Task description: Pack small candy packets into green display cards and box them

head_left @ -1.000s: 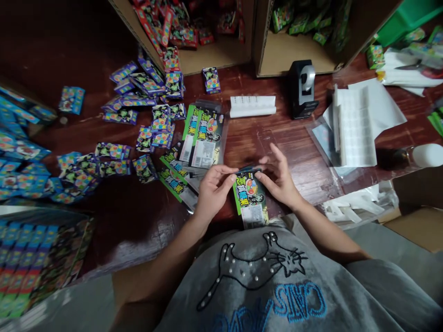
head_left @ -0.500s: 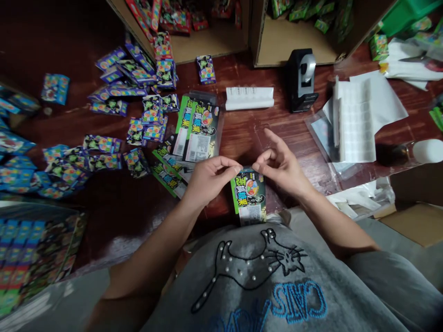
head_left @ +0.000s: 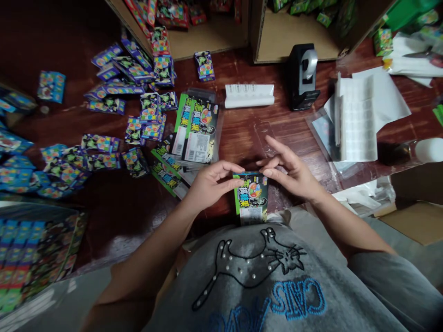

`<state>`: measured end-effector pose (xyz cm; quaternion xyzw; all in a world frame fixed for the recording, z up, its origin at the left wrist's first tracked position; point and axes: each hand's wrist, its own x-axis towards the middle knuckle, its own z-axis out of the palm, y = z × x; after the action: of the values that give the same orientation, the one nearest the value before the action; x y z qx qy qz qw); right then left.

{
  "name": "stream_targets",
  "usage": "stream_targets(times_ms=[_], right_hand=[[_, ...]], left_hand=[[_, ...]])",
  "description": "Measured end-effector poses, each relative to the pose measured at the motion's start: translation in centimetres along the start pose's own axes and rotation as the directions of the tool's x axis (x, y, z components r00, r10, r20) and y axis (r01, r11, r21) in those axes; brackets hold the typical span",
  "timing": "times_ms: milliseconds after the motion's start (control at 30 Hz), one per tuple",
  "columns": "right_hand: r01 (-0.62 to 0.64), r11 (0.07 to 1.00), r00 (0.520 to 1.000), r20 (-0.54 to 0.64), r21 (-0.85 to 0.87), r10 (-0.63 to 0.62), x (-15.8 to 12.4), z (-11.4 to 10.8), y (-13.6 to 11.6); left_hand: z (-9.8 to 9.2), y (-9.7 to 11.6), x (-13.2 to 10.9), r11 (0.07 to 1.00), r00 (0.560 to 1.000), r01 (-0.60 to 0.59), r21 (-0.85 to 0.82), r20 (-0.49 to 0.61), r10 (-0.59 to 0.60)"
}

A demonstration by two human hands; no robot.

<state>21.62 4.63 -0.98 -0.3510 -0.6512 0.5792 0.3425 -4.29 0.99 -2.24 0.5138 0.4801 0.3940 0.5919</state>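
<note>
A flat candy pack (head_left: 254, 196) with a green edge and a black printed front lies at the table's near edge, against my shirt. My left hand (head_left: 214, 184) grips its upper left corner between thumb and fingers. At the upper right corner, my right hand (head_left: 289, 168) has its thumb and bent fingers on the pack, with the index finger stretched out forward. A thin clear plastic piece (head_left: 265, 133) lies just beyond the right fingertips. Left of the pack, similar packs (head_left: 199, 127) overlap in a loose pile.
Small purple candy boxes (head_left: 105, 143) are scattered on the left. A black tape dispenser (head_left: 304, 78) stands behind, beside a rolled label sheet (head_left: 249, 96). White sticker sheets (head_left: 358, 120) and a white-capped bottle (head_left: 427, 151) lie right. Cardboard boxes (head_left: 207, 44) line the back.
Both hands have shifted slightly; the fingers now sit lower over the pack's top corners, where before the fingertips pinched along its top edge. The pack's top edge shows more.
</note>
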Motion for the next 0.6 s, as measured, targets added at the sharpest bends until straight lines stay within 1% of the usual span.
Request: stream_targets(times_ms=[67,167,233,300,333,400,500,600], right_hand=[[0.062,0.988,0.998,0.035,-0.145,-0.058,-0.1,-1.0,-1.0],[0.124,0.935,0.992,0.043,-0.331,-0.116,0.5,-2.1,-2.6],[0.163,0.916,0.985,0.118,-0.367,-0.128,1.1,-2.1,-3.0],[0.186,0.905,0.973,0.203,-0.382,-0.114,1.7,-1.5,-2.8],[0.188,0.895,0.97,0.218,-0.405,-0.105,1.9,-1.2,-2.5],[0.187,0.865,0.975,0.194,-0.466,-0.106,1.9,-0.4,-1.8],[0.205,0.818,0.979,0.122,-0.537,-0.165,1.4,0.3,-1.0],[0.266,0.746,0.963,0.134,-0.611,-0.234,1.2,0.8,-0.9]], left_hand=[[0.4,-0.3,0.0,0.999,0.999,-0.037,0.007,-0.026,0.037],[0.9,-0.3,0.1,0.996,0.996,-0.065,0.06,-0.051,0.068],[1.1,0.0,0.2,0.993,0.995,-0.079,0.088,-0.056,0.084],[1.2,0.2,0.3,0.991,0.993,-0.098,0.096,-0.058,0.103],[1.3,0.2,0.3,0.99,0.992,-0.105,0.095,-0.058,0.111],[1.3,0.2,0.3,0.99,0.991,-0.113,0.089,-0.061,0.119],[1.4,0.1,0.0,0.991,0.99,-0.111,0.077,-0.074,0.116],[1.7,0.0,-0.5,0.992,0.987,-0.109,0.06,-0.116,0.115]])
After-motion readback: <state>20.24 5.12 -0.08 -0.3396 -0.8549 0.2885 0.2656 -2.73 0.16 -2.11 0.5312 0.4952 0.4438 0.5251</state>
